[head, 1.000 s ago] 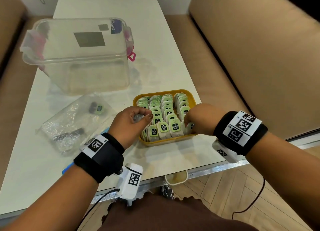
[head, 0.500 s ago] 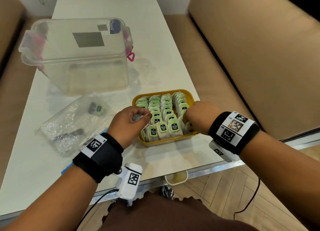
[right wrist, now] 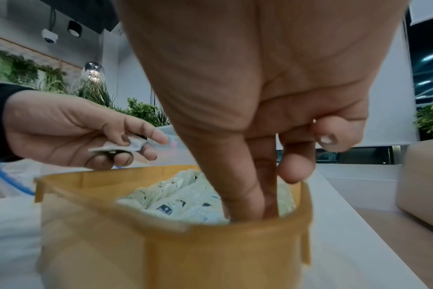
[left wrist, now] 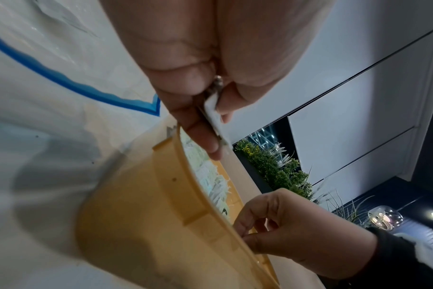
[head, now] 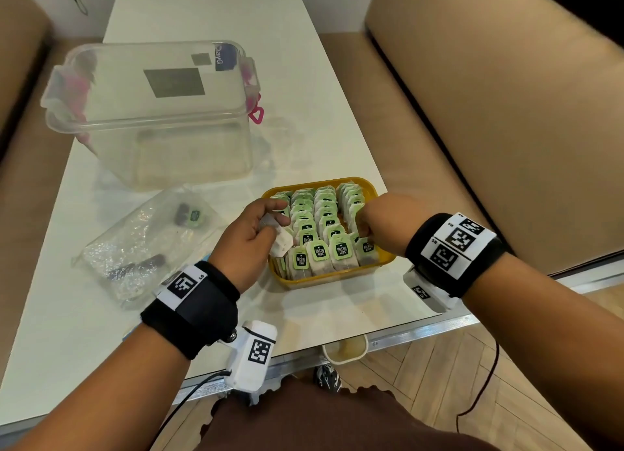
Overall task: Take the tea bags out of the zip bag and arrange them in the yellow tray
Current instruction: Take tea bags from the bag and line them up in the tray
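The white tabletop fills the left and centre of the head view, a clear lidded box at upper left. The zip bag lies flat at centre left. The yellow tray, centre frame, holds upright rows of tea bags. The left hand, just left of the tray, has its grip pinching one loose tea bag. The right hand pokes straight fingers among the tray's right-hand row, its grip narrow, holding nothing visible.
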`<state>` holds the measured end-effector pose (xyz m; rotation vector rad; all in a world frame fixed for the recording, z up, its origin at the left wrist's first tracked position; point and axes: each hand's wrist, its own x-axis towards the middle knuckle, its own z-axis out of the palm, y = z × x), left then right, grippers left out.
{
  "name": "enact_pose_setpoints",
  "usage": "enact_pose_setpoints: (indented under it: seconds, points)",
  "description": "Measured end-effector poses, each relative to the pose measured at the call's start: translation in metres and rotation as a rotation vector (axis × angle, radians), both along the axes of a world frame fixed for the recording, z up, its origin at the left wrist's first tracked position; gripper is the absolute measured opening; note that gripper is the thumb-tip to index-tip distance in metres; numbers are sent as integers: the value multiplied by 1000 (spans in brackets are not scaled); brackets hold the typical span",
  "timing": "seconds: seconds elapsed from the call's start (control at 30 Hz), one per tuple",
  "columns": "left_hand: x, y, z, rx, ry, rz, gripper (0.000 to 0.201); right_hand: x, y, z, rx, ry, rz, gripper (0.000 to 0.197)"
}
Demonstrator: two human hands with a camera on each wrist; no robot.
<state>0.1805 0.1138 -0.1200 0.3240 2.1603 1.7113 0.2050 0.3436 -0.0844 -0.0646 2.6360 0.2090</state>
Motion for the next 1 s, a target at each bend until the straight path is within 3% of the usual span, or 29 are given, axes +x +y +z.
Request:
enact_pose_setpoints:
  seconds: [0.13,0.27,0.37,0.5,0.6,0.73,0.9,1.0]
  points:
    - [-1,0,2,98,-69,9,41,3,-2,6,-26,118,8,23]
    - [-1,6,12,261,-205,54,32,10,-24,28,-431,333,96,22]
    - [-1,10,20,336,-291,68,33,15,-46,33,-655,397,198,25]
    - [-1,11,24,347,-341,44,37,14,-58,22,-679,474,223,12]
    - [-1,9,25,300,-352,-1,30,12,-56,23,-733,516,112,8]
    - [1,6,18,140,-203,-53,13,9,-47,24,-786,511,-45,4]
    - [0,5,11,74,-20,-41,8,4,-42,22,-844,517,-129,2]
    - [-3,6,12,70,1,-47,13,4,-43,16,-922,521,-215,8]
